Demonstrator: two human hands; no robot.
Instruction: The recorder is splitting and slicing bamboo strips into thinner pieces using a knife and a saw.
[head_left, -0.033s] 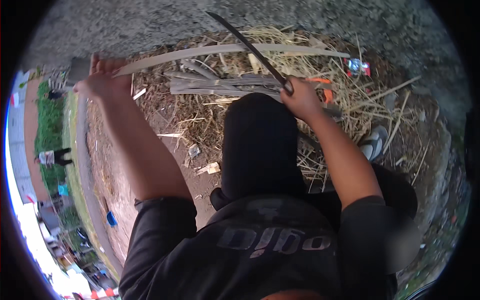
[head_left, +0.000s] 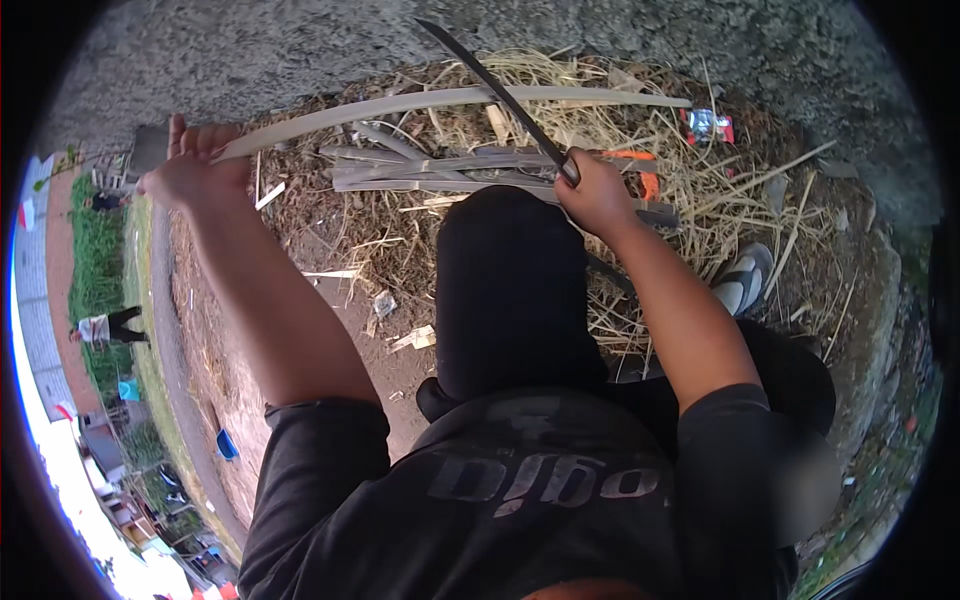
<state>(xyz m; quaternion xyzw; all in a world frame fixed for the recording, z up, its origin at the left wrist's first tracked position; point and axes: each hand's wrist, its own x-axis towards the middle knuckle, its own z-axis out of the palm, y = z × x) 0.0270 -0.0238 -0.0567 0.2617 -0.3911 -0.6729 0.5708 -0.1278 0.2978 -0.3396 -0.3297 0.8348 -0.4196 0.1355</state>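
Note:
My left hand (head_left: 200, 175), at the far left, is closed on one end of a long pale bamboo strip (head_left: 380, 107), with some fingertips raised. From there the strip runs to the right in a gentle arc, its other end free above the shavings. The handle of a long dark-bladed machete (head_left: 530, 126) is wrapped in my right hand (head_left: 597, 195). Its blade points up and left and crosses the strip near the middle; I cannot tell whether they touch. Several greyish slats (head_left: 420, 172) lie in a bundle on the ground just below the strip.
Pale shavings (head_left: 530, 70) litter the ground before a rough grey wall (head_left: 300, 60). An orange piece (head_left: 650, 186) and a shiny packet (head_left: 710, 126) lie at the right. A sandalled foot (head_left: 745, 280) is there too. Far left are a blue container (head_left: 227, 445) and another person (head_left: 110, 327).
The strip, both hands and the ground have shifted very slightly left in the picture. Both holds stay the same.

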